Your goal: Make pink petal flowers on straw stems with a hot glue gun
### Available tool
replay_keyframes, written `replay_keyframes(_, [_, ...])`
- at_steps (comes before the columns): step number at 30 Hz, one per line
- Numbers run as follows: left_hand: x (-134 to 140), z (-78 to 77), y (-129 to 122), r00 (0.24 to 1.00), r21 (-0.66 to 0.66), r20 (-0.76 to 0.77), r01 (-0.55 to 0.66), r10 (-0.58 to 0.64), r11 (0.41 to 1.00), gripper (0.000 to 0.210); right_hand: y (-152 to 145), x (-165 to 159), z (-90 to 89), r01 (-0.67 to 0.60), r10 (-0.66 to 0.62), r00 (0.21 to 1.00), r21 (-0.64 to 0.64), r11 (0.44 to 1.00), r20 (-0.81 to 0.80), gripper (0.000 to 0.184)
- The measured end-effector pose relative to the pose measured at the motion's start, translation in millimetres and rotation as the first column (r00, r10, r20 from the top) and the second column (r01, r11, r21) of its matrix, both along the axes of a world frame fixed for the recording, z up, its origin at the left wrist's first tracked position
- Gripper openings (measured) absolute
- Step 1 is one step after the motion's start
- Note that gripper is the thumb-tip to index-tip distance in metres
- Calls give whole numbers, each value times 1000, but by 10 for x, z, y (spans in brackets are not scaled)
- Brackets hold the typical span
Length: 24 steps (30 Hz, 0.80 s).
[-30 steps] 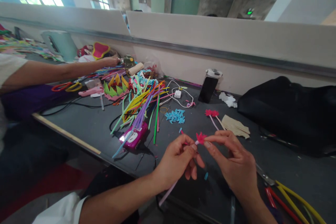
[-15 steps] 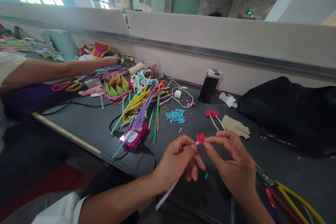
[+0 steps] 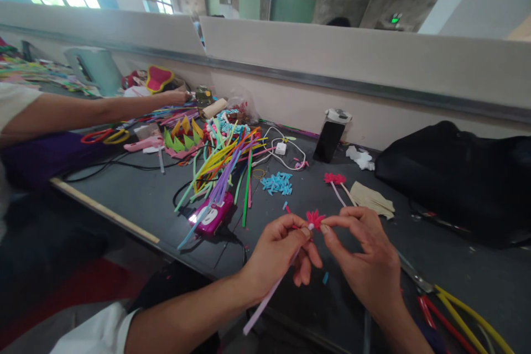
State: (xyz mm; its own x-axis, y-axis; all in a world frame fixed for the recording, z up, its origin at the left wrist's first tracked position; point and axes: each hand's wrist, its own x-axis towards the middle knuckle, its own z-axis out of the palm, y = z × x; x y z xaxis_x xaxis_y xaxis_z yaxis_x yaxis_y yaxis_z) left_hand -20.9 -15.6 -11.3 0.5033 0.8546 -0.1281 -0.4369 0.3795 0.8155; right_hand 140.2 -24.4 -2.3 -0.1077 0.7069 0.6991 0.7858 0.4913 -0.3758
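Between thumb and index finger, my left hand (image 3: 286,249) pinches a pale pink pipe cleaner stem (image 3: 265,304) just below a small red flower (image 3: 315,219). The stem slants down to the left under my palm. My right hand (image 3: 367,254) has its thumb and index finger closed on the flower's right side, on a petal. Two finished-looking red flowers (image 3: 334,178) on pale stems lie beyond my right hand. A heap of short blue pipe cleaner pieces (image 3: 277,183) lies past my left hand.
Many coloured pipe cleaners (image 3: 224,171) lie over a magenta device (image 3: 213,215). Scissors (image 3: 431,287) are beside my right forearm. A phone (image 3: 327,141) leans upright near a black bag (image 3: 448,182). Another person's arm (image 3: 103,113) reaches in from the left.
The flower in my fingers has turned and its petals look more spread. My right hand has shifted slightly left, and the stem's lower end has swung a little.
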Motion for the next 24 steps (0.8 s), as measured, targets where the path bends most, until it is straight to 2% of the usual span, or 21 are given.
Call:
replay_keyframes(8, [8,-2,-3,1000,-12,7,1,-1,1000,14,7,-18,-38,24,-24,999,2,1000,-47,2])
replay_keyframes(14, [0,35,1,999,-23,-40,-8,7,1000,15,-10,-17,-42,48,-49,997,-10,999,-67,4])
replay_keyframes(24, [-11,39,4,1000,-44,-9,-22,21,999,13,-3,-30,-57,65,-71,992,-62,996,-104,9])
